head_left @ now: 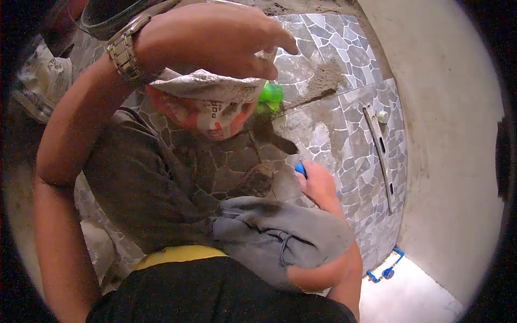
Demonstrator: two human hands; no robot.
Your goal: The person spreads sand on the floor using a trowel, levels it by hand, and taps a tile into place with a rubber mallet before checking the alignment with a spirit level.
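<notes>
My left hand [226, 43], with a metal watch on the wrist, is above a white and red sack [210, 116] with a rolled, powdery rim. Its index finger and thumb are apart; the other fingers are partly hidden. Lower right, my right hand [319, 185] is closed around a blue handle [301, 170], most of it covered by the fingers. Beside the sack is a bright green plastic container [271, 93]. Stone-patterned tiles [309, 129] lie under and around these things, with a heap of grey mortar or dirt [326, 78] on them.
A long metal level [380, 156] lies on the tiles at right, with a small pale roll [383, 117] near it. A plain wall [447, 151] rises beyond. Blue pipes with a valve [388, 273] stand at lower right. A dusty whitish bag [48, 75] is at upper left.
</notes>
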